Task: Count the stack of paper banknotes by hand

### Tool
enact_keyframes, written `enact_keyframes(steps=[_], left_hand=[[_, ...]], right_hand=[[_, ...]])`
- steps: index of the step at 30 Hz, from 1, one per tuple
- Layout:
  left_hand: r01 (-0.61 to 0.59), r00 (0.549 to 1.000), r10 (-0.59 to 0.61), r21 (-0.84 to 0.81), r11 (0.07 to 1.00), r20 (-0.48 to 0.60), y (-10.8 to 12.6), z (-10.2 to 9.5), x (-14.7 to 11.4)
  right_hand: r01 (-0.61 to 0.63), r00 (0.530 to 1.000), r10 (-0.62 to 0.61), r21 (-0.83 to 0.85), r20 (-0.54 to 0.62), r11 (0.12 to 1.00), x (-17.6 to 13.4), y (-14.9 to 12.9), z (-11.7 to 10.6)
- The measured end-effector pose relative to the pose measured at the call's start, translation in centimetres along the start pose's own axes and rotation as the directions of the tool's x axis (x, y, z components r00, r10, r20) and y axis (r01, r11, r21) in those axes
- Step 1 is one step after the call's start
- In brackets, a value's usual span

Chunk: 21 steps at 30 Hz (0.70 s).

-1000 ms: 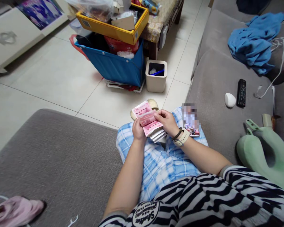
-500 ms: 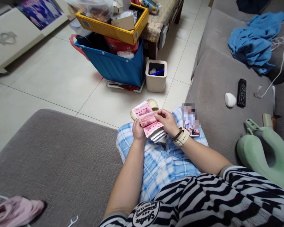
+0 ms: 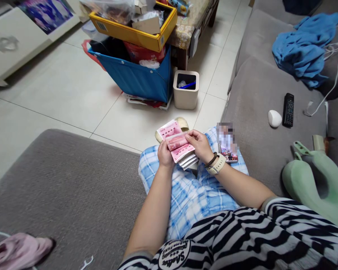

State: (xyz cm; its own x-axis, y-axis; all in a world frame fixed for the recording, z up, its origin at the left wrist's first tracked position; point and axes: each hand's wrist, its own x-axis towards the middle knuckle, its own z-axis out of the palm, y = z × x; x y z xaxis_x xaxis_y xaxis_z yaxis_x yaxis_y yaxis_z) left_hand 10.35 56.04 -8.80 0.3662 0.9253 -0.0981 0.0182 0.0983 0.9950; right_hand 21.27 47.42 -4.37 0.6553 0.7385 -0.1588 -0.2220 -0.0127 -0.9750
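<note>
A stack of pink banknotes is held above my lap, its lower end fanned into several pale layers. My left hand grips the stack at its left edge, thumb on top. Between the fingertips of my right hand is the edge of a folded-over banknote lying across the stack. The far end of the notes sticks out past my left hand over a pale slipper. On my right thigh, beside my right wrist, lies a phone with a lit screen, partly blurred.
A beige bin stands on the tiles, next to a blue storage basket topped by a yellow box. To my right on the sofa are a remote, a white rounded object, a green neck pillow and blue cloth.
Almost nothing differs. My right fingers and the folded banknote have shifted very slightly; both hands keep their hold.
</note>
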Motion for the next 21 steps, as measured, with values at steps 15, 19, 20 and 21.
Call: enact_keyframes(steps=[15, 19, 20, 21], left_hand=[[0.051, 0.999, -0.051, -0.063, 0.997, -0.009, 0.83, 0.12, -0.03], [0.116, 0.992, -0.121, -0.182, 0.976, -0.017, 0.62, 0.38, 0.07], [0.142, 0.989, -0.149, -0.234, 0.962, -0.014, 0.49, 0.48, 0.13], [0.165, 0.984, -0.176, -0.28, 0.946, -0.012, 0.36, 0.58, 0.19]], right_hand=[[-0.013, 1.0, 0.013, 0.005, -0.003, 1.0, -0.02, 0.04, -0.01], [-0.018, 1.0, 0.018, 0.001, 0.004, 1.0, 0.0, 0.1, -0.05], [-0.011, 1.0, 0.011, -0.002, 0.003, 1.0, 0.01, 0.11, -0.07], [-0.001, 1.0, 0.001, -0.006, -0.001, 1.0, 0.01, 0.11, -0.08]])
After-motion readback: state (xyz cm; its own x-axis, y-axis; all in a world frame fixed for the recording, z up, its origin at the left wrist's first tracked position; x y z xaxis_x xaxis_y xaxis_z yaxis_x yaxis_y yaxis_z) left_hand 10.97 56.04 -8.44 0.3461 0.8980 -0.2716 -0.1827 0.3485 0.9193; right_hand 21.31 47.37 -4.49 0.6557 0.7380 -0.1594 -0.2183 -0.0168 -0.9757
